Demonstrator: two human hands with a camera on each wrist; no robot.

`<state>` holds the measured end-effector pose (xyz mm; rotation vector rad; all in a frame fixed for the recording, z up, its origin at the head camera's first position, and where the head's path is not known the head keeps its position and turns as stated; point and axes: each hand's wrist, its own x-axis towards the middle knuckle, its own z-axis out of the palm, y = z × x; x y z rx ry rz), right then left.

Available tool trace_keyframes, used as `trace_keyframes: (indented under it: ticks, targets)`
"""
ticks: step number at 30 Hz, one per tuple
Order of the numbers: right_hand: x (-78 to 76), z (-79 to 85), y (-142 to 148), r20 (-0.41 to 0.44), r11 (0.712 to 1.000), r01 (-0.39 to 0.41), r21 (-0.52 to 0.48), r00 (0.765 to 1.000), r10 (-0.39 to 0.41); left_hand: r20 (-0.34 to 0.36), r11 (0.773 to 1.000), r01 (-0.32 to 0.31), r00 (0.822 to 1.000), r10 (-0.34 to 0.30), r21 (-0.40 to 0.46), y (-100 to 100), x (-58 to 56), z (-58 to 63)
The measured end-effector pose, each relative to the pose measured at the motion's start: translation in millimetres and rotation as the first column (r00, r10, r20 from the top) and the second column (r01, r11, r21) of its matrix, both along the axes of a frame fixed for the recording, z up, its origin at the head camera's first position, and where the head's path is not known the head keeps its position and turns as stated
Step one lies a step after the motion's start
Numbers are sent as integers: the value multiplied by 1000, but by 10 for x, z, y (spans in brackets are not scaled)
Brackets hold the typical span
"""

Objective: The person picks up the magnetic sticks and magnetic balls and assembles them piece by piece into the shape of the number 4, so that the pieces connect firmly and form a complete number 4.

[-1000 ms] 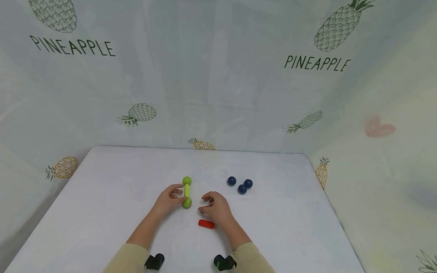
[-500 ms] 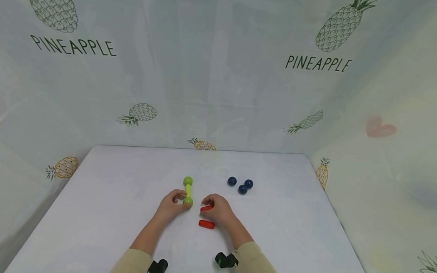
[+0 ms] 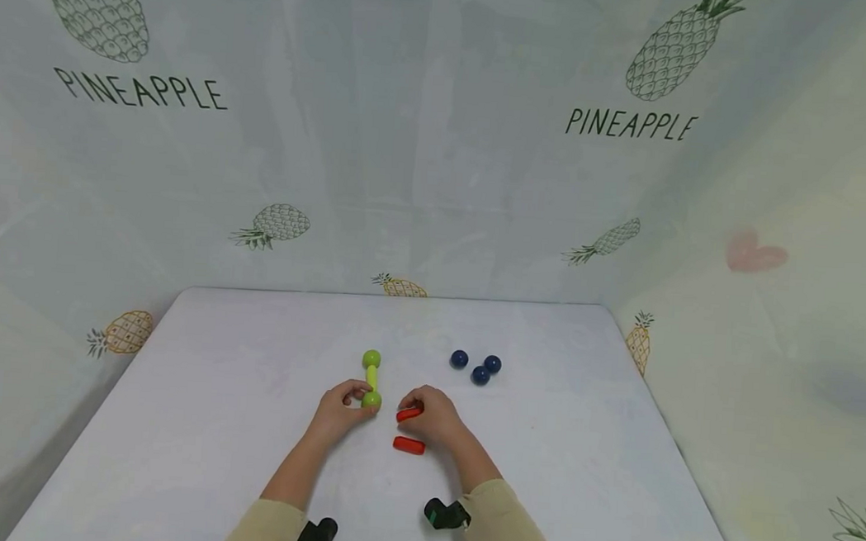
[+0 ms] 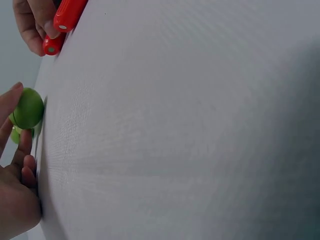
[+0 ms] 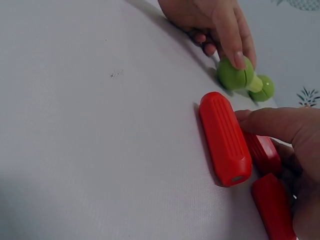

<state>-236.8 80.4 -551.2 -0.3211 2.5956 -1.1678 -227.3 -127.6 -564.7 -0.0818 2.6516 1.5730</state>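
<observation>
A yellow-green magnetic rod (image 3: 372, 377) stands between two green balls, the near ball (image 3: 371, 400) and the far ball (image 3: 371, 358). My left hand (image 3: 338, 410) pinches the near ball between thumb and fingers. A short way to the right, my right hand (image 3: 433, 414) holds a red magnetic rod (image 3: 409, 415), apart from the green piece. Closer to me, a second red rod (image 5: 225, 140) lies on the table with a small disc in its end. Another red rod (image 5: 274, 207) shows by the right palm in the right wrist view; the head view hides it.
Three dark blue balls (image 3: 480, 375) lie grouped on the white table (image 3: 249, 358), beyond the right hand. A pineapple-print cloth (image 3: 438, 180) hangs behind the table's far edge. Black wrist cameras (image 3: 446, 515) sit by both sleeves.
A red rod has come into sight in my right hand's fingers. My left hand has shifted toward me along the green piece, from its middle to the near ball.
</observation>
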Motion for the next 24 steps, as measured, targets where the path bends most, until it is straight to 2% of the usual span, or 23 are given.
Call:
trace_keyframes:
  ticks: [12, 24]
  targets:
    - [-1, -20, -9, -23, 1000, 2, 13, 1000, -2, -36, 1000, 17, 999, -18, -21, -14, 7, -24]
    - [-28, -51, -10, -24, 1000, 8, 20, 1000, -7, -33, 1000, 15, 999, -16, -27, -1, 18, -10]
